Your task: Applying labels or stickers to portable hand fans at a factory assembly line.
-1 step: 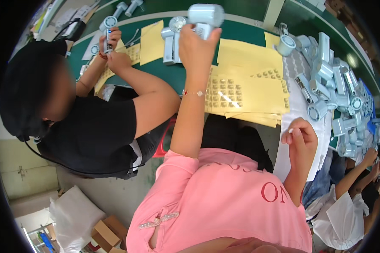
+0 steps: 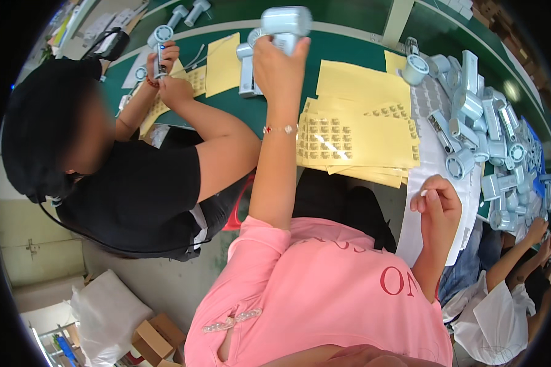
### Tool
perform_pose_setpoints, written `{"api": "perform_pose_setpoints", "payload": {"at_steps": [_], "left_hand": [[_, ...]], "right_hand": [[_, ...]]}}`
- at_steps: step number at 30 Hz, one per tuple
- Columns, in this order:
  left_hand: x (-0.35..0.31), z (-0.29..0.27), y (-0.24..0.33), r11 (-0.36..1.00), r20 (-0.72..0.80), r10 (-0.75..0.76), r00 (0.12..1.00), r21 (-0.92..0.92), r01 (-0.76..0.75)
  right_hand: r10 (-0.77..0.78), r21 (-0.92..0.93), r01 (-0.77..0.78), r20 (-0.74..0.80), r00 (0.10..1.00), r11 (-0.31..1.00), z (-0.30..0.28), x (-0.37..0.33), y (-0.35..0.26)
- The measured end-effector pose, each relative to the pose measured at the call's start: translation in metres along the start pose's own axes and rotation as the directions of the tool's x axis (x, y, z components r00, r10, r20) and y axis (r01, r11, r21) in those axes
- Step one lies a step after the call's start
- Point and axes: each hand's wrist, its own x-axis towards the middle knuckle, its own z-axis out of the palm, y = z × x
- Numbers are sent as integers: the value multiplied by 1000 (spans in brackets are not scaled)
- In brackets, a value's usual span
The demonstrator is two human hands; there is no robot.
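Observation:
A light blue handheld fan point(image 2: 286, 22) is gripped in my left hand point(image 2: 280, 70), raised over the green table. My fingers wrap round its handle, and its round head points up and is slightly blurred. Just left of and behind it, another light blue fan point(image 2: 247, 76) rests on the table, partly covered by my hand. My right hand point(image 2: 438, 205) hovers in front of the table's near edge, fingers curled and thumb against the forefinger. A tiny white spot shows at those fingertips; whether it is a nail or a held piece, I cannot make out.
Yellow sticker sheets point(image 2: 361, 131) lie stacked before me on the green table point(image 2: 226, 110). A big pile of light blue fans point(image 2: 490, 116) spreads along the right. At left a co-worker in black point(image 2: 128, 189) holds a fan; other people's hands point(image 2: 537, 232) work at far right.
My left hand has shifted a little to the left with the fan, covering more of the fan behind it. My right hand stays nearly in place.

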Motion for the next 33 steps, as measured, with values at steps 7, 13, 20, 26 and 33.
{"api": "perform_pose_setpoints", "payload": {"at_steps": [7, 13, 20, 26, 33], "left_hand": [[54, 16, -74, 862, -191, -390, 901, 270, 430], [62, 17, -115, 763, -112, -565, 817, 306, 570], [52, 4, -117, 693, -18, -563, 826, 533, 485], [43, -13, -57, 930, -150, -68, 986, 349, 117], [-40, 105, 128, 768, 293, 634, 716, -344, -540]], "right_hand": [[19, -120, -31, -99, 995, 992, -32, 0, -5], [39, -277, -72, -120, 992, 958, -47, 8, -15], [14, -298, -25, -40, 999, 954, -54, 15, -18], [-4, -278, -9, -45, 999, 960, -56, 13, -17], [-65, -309, 14, -158, 985, 951, -64, 2, -26]]}}
